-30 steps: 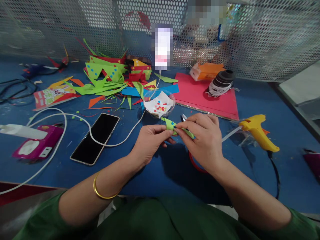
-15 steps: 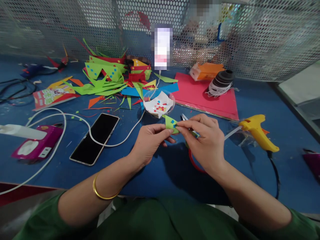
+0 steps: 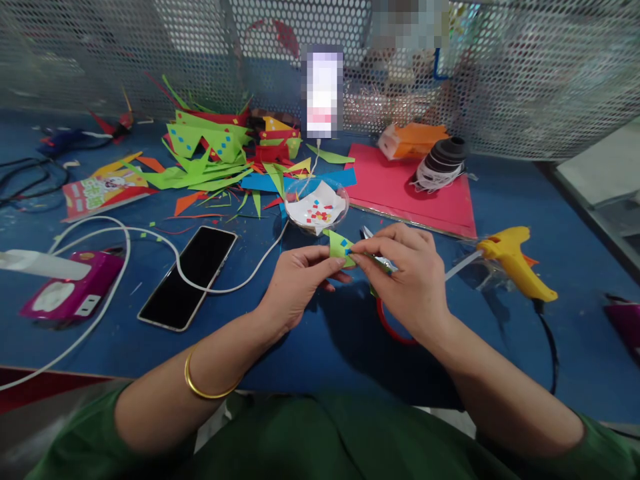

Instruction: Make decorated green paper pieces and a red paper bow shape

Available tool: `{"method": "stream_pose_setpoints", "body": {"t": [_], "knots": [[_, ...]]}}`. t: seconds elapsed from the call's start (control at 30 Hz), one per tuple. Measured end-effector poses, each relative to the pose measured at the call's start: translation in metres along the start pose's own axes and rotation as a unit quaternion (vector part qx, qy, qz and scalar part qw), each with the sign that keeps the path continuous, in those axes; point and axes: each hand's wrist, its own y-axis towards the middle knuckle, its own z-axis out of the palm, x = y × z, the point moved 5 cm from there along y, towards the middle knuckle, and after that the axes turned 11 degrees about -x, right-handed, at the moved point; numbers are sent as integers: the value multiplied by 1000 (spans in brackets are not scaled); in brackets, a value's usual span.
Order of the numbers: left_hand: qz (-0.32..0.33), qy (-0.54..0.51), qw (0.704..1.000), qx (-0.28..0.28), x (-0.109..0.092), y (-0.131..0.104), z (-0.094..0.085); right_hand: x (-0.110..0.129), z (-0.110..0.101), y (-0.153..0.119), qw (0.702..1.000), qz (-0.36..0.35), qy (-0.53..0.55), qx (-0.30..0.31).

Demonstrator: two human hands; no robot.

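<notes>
1. Okay, so the left hand (image 3: 300, 280) has its thumb and forefinger clamped on a green paper piece (image 3: 338, 249) dotted with blue squares (image 3: 344, 244).
2. Right hand (image 3: 413, 270) is pinching that same piece, fingers pressed together right by one of the squares. Can't tell exactly how much paper sits under them.
3. The green piece is held above the table (image 3: 280, 360), roughly mid-width, between the near and far edges.
4. Just beyond it, toward the far edge, there's a clear bowl (image 3: 345, 213) with white paper and tiny coloured bits inside.
5. Scissors with a red handle (image 3: 390, 328) are partly hidden by the right hand.
6. Yellow glue gun (image 3: 517, 263) lies toward the table's right edge, red sheets (image 3: 400, 187) nearer the far right corner.
7. A dark phone (image 3: 189, 277) lies left of the hands, with a white cable (image 3: 230, 291) across it.
8. Green masks (image 3: 213, 139) and loose scraps (image 3: 193, 177) are heaped near the far edge.
</notes>
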Motion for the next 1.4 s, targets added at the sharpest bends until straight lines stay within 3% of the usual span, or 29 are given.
{"method": "stream_pose_setpoints", "body": {"t": [0.3,0.53,0.77,1.17,1.4], "knots": [[-18,-17,999,19,4,1,1,5,0,-2,997,-54,-42,-21],[-2,16,1000,-3,1,0,0,5,0,-1,997,-59,-50,24],[7,28,1000,-4,2,-1,0,8,0,-1,995,-84,-59,16],[13,26,1000,-5,1,-1,2,5,4,-8,999,-20,-44,-8],[5,11,1000,-11,2,0,0,-4,-8,2,999,31,-41,-17]]}}
